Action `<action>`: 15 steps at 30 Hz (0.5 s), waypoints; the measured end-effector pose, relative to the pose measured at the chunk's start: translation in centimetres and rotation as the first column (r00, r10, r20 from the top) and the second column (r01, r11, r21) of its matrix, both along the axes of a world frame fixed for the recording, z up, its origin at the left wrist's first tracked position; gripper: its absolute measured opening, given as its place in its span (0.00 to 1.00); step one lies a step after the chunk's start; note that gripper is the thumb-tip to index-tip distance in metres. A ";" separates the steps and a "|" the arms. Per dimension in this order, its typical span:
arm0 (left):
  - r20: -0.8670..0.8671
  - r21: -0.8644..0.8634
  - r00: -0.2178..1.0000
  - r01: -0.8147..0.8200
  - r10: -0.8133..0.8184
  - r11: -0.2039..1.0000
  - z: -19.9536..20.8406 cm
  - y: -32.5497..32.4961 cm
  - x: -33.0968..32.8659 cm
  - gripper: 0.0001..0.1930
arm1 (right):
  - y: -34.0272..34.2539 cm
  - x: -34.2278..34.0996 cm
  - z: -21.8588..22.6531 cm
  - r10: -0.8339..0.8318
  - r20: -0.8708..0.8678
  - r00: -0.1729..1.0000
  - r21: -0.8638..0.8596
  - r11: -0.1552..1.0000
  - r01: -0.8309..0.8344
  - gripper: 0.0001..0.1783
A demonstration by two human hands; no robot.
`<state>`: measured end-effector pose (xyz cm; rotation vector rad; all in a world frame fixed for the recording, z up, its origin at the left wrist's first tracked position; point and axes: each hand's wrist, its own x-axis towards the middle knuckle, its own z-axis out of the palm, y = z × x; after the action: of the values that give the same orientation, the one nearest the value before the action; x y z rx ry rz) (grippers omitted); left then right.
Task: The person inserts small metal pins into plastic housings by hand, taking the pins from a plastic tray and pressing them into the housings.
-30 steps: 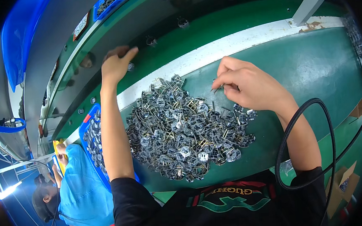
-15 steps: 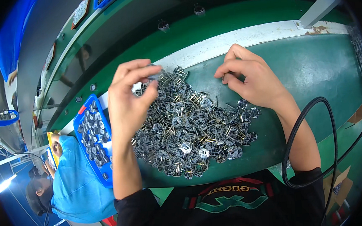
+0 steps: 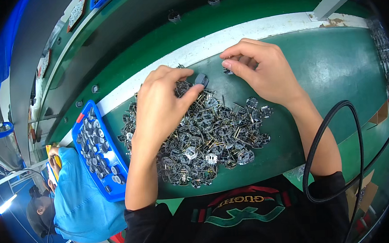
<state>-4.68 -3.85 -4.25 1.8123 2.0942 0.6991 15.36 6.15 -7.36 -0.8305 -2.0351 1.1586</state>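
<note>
My left hand [image 3: 161, 101] is above the upper left of a heap of small dark electronic parts with metal pins [image 3: 204, 134]. A round grey cap [image 3: 201, 79] is at the tips of its thumb and forefinger, which are closed on it. To the right, my right hand [image 3: 265, 71] pinches a small dark part with pins [image 3: 228, 70] between thumb and fingers, above the green tabletop [image 3: 326, 67]. The two hands face each other a short way apart, and the left palm hides part of the heap.
Left of my forearm stands a blue tray [image 3: 121, 169] of grey caps. A conveyor belt [image 3: 136, 58] carrying a few parts runs behind a white rail [image 3: 225, 47]. A black cable [image 3: 312, 158] loops over my right forearm. A co-worker in blue [image 3: 82, 197] sits at left.
My left hand has moved right with the grey cap, toward my right hand. The right hand has shifted slightly up and left, and its pinned part now shows more clearly.
</note>
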 end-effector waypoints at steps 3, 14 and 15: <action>-0.264 -0.030 0.941 0.209 -0.210 0.977 -1.2 0.8 -0.2 0.13 | -0.4 -0.3 -0.1 0.009 -0.028 1.000 -0.050 0.999 -0.011 0.08; 0.822 -0.018 0.568 -0.024 0.029 1.000 -0.1 0.1 0.8 0.11 | -1.2 -0.9 0.2 0.067 -0.328 0.942 0.141 0.990 -0.022 0.06; 0.830 -0.046 0.557 0.012 0.032 0.999 -0.1 0.0 0.5 0.13 | -1.5 -1.0 0.3 0.039 -0.350 0.936 0.142 0.990 0.012 0.05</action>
<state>-4.22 -3.89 -4.37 1.0558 1.4208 1.2026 14.36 4.63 -7.02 -0.4962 -1.8013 1.0679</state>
